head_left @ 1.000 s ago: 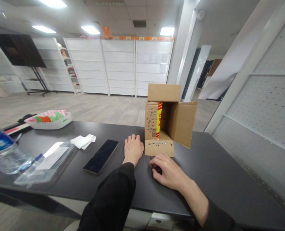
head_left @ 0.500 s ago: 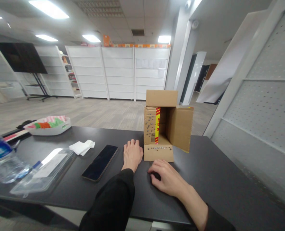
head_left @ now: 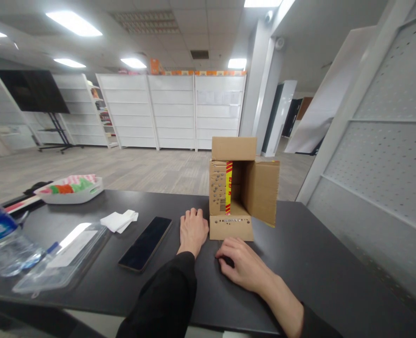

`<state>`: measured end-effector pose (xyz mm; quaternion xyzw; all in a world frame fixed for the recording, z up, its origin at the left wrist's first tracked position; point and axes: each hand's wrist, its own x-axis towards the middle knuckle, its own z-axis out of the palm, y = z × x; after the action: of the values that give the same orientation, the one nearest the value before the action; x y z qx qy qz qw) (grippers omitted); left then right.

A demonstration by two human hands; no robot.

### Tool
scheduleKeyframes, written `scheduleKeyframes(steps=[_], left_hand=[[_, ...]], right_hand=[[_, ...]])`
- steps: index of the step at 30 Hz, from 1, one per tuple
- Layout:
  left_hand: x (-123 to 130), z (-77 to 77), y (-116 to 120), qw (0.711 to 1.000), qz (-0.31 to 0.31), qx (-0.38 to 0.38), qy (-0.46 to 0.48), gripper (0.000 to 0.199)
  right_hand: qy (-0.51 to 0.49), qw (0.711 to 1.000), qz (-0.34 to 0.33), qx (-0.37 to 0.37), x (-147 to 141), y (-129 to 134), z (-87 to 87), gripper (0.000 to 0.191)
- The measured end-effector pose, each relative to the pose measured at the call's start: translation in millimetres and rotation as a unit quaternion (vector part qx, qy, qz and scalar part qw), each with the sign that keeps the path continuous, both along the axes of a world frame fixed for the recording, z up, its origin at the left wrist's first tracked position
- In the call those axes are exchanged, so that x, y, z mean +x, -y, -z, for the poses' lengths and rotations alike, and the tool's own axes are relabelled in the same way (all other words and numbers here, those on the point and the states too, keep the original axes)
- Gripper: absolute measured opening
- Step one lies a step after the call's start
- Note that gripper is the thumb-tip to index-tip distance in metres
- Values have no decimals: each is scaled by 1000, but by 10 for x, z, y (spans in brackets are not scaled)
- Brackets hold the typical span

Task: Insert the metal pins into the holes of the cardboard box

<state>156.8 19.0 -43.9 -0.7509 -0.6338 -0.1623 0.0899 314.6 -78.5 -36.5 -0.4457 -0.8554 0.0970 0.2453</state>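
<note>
A cardboard box (head_left: 266, 190) stands on its side with its opening toward me and its flaps folded out. Small round metallic pieces dot its left flap and the lower flap (head_left: 230, 234), which hangs down to the table. Just left of the box, my left hand (head_left: 193, 231) lies palm down on the dark tabletop, fingers stretched out and holding nothing. My right hand (head_left: 243, 263) rests in front of the lower flap with curled fingers. A thin, dark, pronged tool (head_left: 219, 244) pokes out from those fingers; the rest is hidden.
Left of my arm lies a black phone (head_left: 146, 244), with white tissues (head_left: 119, 220) behind it. Farther left are a clear plastic case (head_left: 62, 260), a water bottle (head_left: 5, 244) and a white basket (head_left: 84, 194) with colourful contents. A perforated panel (head_left: 387, 155) rises on the right.
The whole view has tilted up slightly, so things sit a little lower in the picture. Both hands and the box keep nearly the same places.
</note>
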Motion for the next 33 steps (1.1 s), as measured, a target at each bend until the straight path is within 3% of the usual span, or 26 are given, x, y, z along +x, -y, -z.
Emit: scheduleKeyframes(steps=[33], left_hand=[[-1,63,-37,1000,4,22,21,21]], right_hand=[[-45,998,30,-20,9,13,-16,14]])
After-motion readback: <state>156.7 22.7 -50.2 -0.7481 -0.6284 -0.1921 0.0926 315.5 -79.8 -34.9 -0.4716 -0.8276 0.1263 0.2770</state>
